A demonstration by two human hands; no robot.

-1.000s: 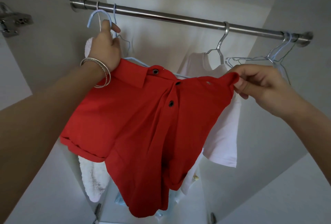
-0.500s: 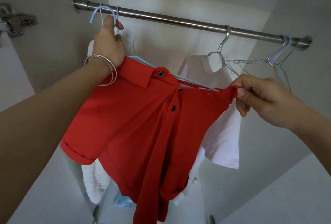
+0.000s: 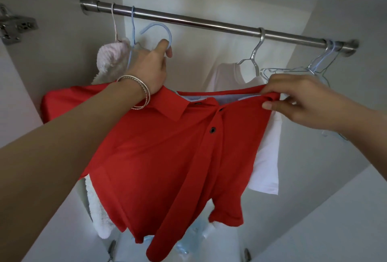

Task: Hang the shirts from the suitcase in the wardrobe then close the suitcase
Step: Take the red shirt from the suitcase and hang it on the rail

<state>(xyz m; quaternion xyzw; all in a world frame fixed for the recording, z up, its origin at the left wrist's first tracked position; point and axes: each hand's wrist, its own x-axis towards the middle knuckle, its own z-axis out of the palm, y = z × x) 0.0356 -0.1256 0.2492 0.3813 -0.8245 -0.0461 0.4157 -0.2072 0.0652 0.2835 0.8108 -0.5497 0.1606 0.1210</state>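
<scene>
Left hand [image 3: 149, 71] grips hanger [image 3: 156, 33] hook below rod [image 3: 209, 24]; right hand [image 3: 301, 102] pinches red shirt [image 3: 167, 157] shoulder. Advice: lift hook over rod, keep shoulder seated.

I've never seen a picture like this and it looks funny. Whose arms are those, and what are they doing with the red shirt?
The camera sits on a person's head, so you see their own two arms reaching into a wardrobe. The left hand holds the hook of a blue hanger, just below the rail and not on it yet. The red shirt is on that hanger. The right hand pinches the shirt's shoulder to straighten it. A white shirt already hangs on the rail on a metal hanger, a fluffy white garment hangs at the left, and empty hangers wait at the right.
</scene>
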